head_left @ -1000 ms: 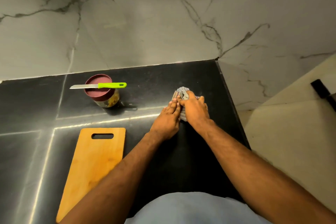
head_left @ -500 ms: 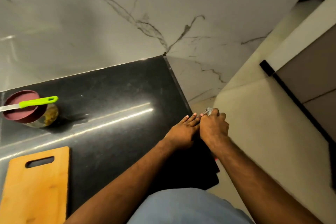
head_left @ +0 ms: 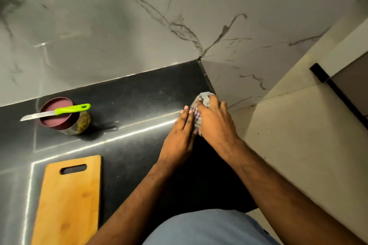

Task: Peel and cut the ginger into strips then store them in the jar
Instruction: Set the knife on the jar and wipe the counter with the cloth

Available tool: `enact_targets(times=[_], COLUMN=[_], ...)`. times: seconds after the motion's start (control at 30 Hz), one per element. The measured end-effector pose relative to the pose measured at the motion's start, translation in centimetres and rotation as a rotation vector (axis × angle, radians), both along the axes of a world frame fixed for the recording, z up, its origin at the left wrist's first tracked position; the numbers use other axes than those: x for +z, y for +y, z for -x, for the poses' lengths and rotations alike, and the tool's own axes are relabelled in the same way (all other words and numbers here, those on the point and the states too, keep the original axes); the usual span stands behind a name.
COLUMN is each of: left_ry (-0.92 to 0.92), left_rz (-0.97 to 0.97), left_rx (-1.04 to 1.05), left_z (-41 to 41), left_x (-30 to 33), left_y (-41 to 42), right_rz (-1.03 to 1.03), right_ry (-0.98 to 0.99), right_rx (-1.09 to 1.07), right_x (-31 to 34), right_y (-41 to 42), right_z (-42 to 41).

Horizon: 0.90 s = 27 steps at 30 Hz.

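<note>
- The desk (head_left: 129,93), a dark stone slab, met the marbled wall along its far edge, and its right edge dropped to a pale floor.
- The cutting board (head_left: 69,199) lay bare at the desk's near left corner, with no ginger or peel on it.
- The jar (head_left: 65,117) stood toward the far left of the desk with its maroon lid on and something yellow-green showing through the glass; I judged the strips were already stored inside.
- The knife (head_left: 53,112) rested flat across the jar's lid, its green handle pointing right.
- The right hand (head_left: 214,119) had its grip closed around a crumpled checked cloth (head_left: 203,99) at the desk's far right edge; half a second earlier the same hand and cloth hung out past that edge, so the bundle had come back onto the slab.
- The left hand (head_left: 182,135) lay flat beside it, fingers straight, touching the cloth and pressing the surface, its grip open.
- That back-and-forth looked like wiping scraps off the edge, so the task seemed to be at cleanup, with cutting apparently done.
- No loose ginger showed anywhere.
</note>
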<state>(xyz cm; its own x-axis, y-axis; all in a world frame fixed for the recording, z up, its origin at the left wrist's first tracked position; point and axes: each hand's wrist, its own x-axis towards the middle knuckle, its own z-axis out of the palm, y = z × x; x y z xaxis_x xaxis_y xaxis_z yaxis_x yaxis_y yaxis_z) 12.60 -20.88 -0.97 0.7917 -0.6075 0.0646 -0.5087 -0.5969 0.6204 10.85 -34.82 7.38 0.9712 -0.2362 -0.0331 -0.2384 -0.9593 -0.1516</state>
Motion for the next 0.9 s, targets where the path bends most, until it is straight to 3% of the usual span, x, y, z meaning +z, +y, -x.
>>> enact_targets(times=[0.1, 0.2, 0.3, 0.4, 0.5, 0.73, 0.9], left_ry=[-0.025, -0.125, -0.135, -0.043, 0.094, 0.078, 0.078], left_rz=[-0.026, -0.087, -0.17, -0.308, -0.399, -0.48, -0.483], left_rx=[0.111, 0.318, 0.501, 0.578, 0.542, 0.364, 0.133], left_z=[-1.4, -3.6, -6.3, -9.3, -11.1, -14.6, -15.3], left_x=[0.3, 0.4, 0.7, -0.1, -1.4, -0.8, -0.3], left_y=[2.8, 6.2, 9.4, 12.1, 13.3, 8.5, 1.9], right_rz=[-0.124, -0.51, -0.621, -0.775, -0.796, -0.801, -0.59], right_ry=[-0.047, -0.064, -0.062, 0.108, 0.28, 0.173, 0.126], right_rx=[0.14, 0.227, 0.431, 0.334, 0.159, -0.064, -0.19], right_x=[-0.6, -1.6, -2.7, -4.3, -5.1, -5.1, -4.6], right_y=[2.6, 5.1, 8.3, 11.3, 12.2, 8.6, 1.7], right_z=[-2.9, -6.8, -11.2, -15.1, -16.3, -17.1, -15.5])
